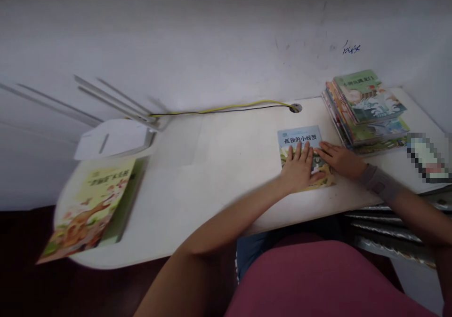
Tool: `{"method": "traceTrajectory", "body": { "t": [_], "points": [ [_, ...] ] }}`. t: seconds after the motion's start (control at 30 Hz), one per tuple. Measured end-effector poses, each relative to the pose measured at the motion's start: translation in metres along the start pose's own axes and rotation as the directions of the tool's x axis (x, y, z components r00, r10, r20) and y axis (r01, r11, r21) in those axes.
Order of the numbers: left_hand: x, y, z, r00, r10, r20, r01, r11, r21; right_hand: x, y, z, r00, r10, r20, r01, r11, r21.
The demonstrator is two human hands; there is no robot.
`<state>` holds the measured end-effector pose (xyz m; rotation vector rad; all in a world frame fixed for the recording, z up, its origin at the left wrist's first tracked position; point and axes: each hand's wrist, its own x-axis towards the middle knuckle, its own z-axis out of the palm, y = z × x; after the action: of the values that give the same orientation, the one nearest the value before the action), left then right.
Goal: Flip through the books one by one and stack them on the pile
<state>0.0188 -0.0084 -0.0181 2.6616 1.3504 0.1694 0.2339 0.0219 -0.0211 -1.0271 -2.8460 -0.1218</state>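
A thin picture book with a pale blue top (297, 133) lies flat on the white table, its cover facing up. My left hand (298, 169) rests on the cover with its fingers spread. Against the right side of the same book lies my right hand (339, 158), fingers stretched out over its edge; a grey band circles that wrist. Behind my right hand stands a stack of picture books (370, 100), a green-covered one on top. At the table's left end, a yellow-green book (95, 204) lies partly over another green one and juts past the edge.
A white router-like box (113, 138) with long antennas sits at the back left. Yellow and black cables (226, 106) run along the wall to a round cable hole (295, 107). A pixelated object (429, 159) lies at the right. The white table (197, 166) has a rounded left end.
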Motion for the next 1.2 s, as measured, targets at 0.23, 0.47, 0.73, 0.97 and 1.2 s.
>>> {"method": "traceTrajectory", "body": {
  "t": [0.23,0.47,0.73,0.97,1.2],
  "points": [
    [-0.027,-0.007,-0.011,0.747,0.663,0.045,-0.651,0.744,-0.150,0.033,-0.017,-0.023,0.992,-0.124,-0.032,0.127,0.977,0.172],
    [-0.031,-0.003,-0.005,0.769,0.634,0.086,-0.612,0.768,-0.188,0.092,-0.064,0.001,0.890,-0.449,0.077,0.420,0.874,0.244],
    [-0.027,-0.004,-0.002,0.775,0.630,-0.041,-0.628,0.763,-0.150,0.160,-0.004,0.026,0.971,-0.227,0.071,0.218,0.969,0.119],
    [-0.026,-0.002,0.001,0.819,0.573,0.028,-0.569,0.818,-0.087,0.139,0.010,0.024,0.986,0.162,0.025,-0.164,0.984,0.069],
    [-0.024,-0.001,-0.003,0.882,0.471,-0.014,-0.471,0.881,-0.053,0.026,-0.029,0.019,0.961,0.261,0.093,-0.268,0.961,0.068]
  ]
}}
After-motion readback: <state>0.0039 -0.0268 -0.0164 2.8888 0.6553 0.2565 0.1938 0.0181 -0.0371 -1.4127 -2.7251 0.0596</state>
